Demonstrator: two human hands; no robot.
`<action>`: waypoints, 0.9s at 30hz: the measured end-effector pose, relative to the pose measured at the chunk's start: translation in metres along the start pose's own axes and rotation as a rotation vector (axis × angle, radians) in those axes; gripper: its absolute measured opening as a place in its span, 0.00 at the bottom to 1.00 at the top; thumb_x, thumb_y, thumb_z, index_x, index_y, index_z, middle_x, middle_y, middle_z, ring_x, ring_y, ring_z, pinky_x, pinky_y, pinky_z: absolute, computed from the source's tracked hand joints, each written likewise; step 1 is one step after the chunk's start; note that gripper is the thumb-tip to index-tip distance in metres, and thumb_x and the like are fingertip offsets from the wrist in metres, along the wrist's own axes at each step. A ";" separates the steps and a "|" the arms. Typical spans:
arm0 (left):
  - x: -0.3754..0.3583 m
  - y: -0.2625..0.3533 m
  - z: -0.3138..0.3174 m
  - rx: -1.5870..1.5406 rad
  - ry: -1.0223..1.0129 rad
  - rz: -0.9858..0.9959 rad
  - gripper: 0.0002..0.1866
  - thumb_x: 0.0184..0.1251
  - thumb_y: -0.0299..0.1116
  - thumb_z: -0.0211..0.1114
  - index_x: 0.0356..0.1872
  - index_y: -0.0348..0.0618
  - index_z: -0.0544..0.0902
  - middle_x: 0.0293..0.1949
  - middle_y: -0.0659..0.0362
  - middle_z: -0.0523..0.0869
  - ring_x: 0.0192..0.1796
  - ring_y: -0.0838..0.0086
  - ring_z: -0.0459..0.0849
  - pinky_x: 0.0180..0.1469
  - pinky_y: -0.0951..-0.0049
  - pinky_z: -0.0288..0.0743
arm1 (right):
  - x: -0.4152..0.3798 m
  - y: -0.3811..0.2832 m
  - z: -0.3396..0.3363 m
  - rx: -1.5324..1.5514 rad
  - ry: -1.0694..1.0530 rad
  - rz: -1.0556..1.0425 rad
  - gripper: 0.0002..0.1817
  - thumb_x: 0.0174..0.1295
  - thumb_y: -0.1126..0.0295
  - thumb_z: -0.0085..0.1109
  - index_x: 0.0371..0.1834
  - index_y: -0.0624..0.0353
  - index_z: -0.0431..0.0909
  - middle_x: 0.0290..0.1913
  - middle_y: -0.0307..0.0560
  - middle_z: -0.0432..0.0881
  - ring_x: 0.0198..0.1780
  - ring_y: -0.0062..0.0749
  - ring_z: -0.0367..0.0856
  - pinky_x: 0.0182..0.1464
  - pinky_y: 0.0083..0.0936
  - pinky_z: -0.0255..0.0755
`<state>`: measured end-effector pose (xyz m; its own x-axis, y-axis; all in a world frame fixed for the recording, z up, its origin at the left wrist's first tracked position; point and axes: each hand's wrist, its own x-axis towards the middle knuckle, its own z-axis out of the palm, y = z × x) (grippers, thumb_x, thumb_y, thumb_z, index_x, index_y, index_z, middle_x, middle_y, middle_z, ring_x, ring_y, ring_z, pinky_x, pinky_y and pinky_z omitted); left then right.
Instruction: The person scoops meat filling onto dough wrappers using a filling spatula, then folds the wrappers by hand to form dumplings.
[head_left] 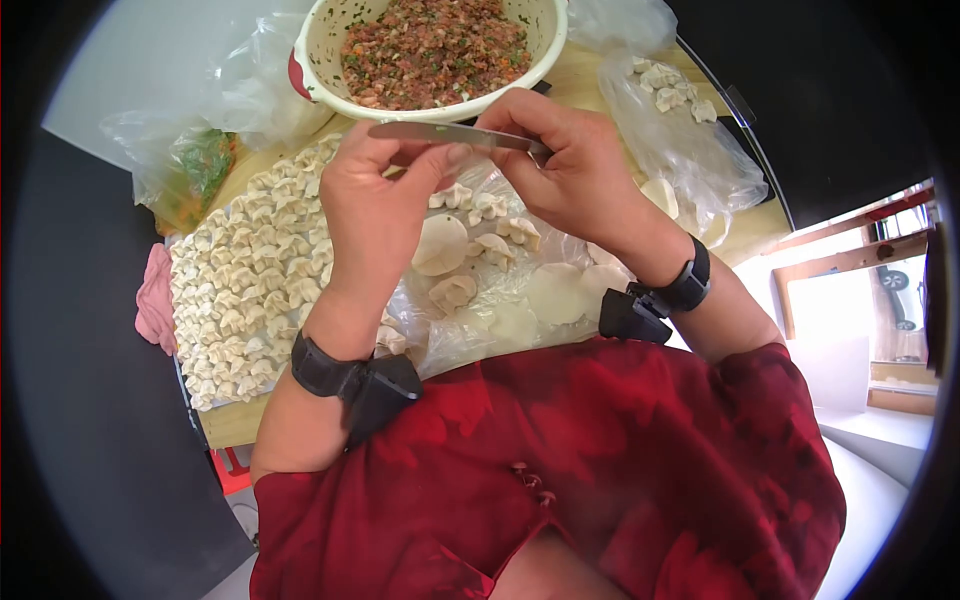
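My right hand (pixel 585 165) grips a flat metal knife (pixel 425 132), whose blade reaches left across my left hand (pixel 375 215). The fingers of my left hand are bent in a pinch below the blade, and what they hold, if anything, is hidden. Just beyond both hands stands a white bowl (pixel 312 62) of minced meat filling (pixel 440 55) flecked with green. Under my wrists, round dough wrappers (pixel 440 246) and a few folded dumplings (pixel 491 250) lie on clear plastic.
Rows of folded dumplings (pixel 245 290) cover the table's left side. A plastic bag (pixel 185 165) with green and orange contents sits at the back left. Another clear bag (pixel 680 150) with dough pieces (pixel 670 88) lies at the right. A pink cloth (pixel 155 300) hangs at the left edge.
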<state>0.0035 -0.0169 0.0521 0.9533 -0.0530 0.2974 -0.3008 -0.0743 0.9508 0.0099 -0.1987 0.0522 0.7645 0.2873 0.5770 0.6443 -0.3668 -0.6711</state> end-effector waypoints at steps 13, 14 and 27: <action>0.013 -0.042 0.022 -0.148 -0.099 -0.153 0.05 0.61 0.22 0.70 0.38 0.34 0.86 0.33 0.59 0.88 0.34 0.81 0.85 0.38 0.81 0.80 | -0.018 0.032 -0.020 0.167 0.027 0.351 0.04 0.67 0.72 0.56 0.41 0.59 0.79 0.24 0.39 0.78 0.26 0.20 0.76 0.29 0.22 0.70; 0.014 -0.049 0.021 -0.027 -0.139 -0.139 0.05 0.60 0.23 0.71 0.37 0.35 0.87 0.32 0.61 0.88 0.33 0.83 0.84 0.37 0.81 0.78 | -0.019 0.038 -0.029 0.089 -0.006 0.377 0.06 0.68 0.71 0.55 0.41 0.59 0.80 0.24 0.38 0.79 0.27 0.19 0.76 0.30 0.22 0.70; 0.023 -0.082 0.022 0.561 -0.354 0.012 0.10 0.60 0.26 0.69 0.42 0.37 0.86 0.30 0.60 0.87 0.29 0.82 0.81 0.35 0.81 0.75 | -0.010 0.113 -0.016 -0.278 -0.188 0.073 0.06 0.56 0.73 0.65 0.36 0.60 0.84 0.32 0.50 0.83 0.34 0.42 0.81 0.38 0.32 0.74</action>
<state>0.0497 -0.0335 -0.0210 0.9117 -0.3740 0.1700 -0.3715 -0.5738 0.7299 0.0750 -0.2572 -0.0221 0.8149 0.4000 0.4194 0.5781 -0.6121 -0.5396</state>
